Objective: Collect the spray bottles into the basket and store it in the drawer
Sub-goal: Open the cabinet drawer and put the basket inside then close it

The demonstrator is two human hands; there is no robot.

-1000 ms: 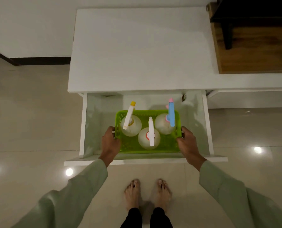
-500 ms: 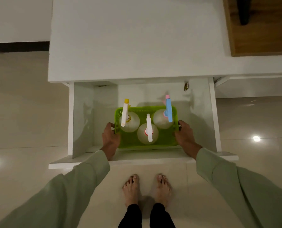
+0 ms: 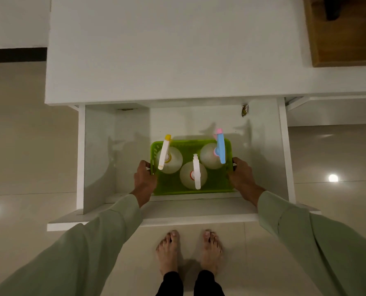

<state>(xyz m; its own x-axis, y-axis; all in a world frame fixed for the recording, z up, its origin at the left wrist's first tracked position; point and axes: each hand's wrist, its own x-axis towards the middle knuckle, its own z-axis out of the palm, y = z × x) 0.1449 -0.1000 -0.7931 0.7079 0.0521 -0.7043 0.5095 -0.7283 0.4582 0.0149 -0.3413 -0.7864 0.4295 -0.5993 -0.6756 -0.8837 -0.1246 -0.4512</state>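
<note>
As basket (image 3: 191, 185) sinks lower, both hands gripping, drawer (image 3: 96, 159) open

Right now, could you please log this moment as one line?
phase: storing | basket: in open drawer | bottles: three inside | hands: left, right on basket ends

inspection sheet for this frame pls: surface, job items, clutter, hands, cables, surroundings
Surface: white cabinet top, bare where visible.
Job's things: green basket inside the open drawer; three spray bottles upright in it, yellow-tipped, white-tipped, blue with pink tip.
Clutter: small dark-and-yellow object at drawer's back right corner, unidentifiable.
Hands: left hand and right hand each grip a basket end.
Cables: nothing seen.
Surroundings: glossy tiled floor, wooden surface top right, bare feet in front of drawer.
</note>
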